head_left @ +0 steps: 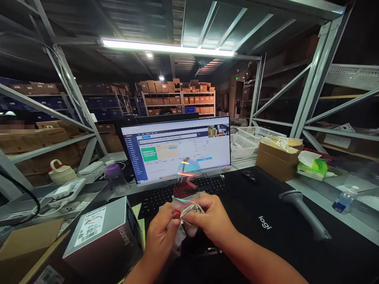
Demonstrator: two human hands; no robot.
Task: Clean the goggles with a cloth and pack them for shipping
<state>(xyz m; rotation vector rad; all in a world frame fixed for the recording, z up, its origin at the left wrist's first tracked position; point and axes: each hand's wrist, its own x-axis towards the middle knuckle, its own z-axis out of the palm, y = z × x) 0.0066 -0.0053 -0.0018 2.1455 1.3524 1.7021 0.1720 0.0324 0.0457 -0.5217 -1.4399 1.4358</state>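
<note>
My left hand and my right hand meet over the black desk mat, both closed on a small clear plastic packet with a reddish item inside. The packet's crumpled lower end sits between my fingers; its shiny top rises in front of the keyboard. Behind it stands a lit monitor showing a form page.
A grey box lies at my left, cardboard beside it. A handheld scanner and mouse lie right. A carton, tissue pack, white baskets, bottle and power strip surround. Metal racking stands both sides.
</note>
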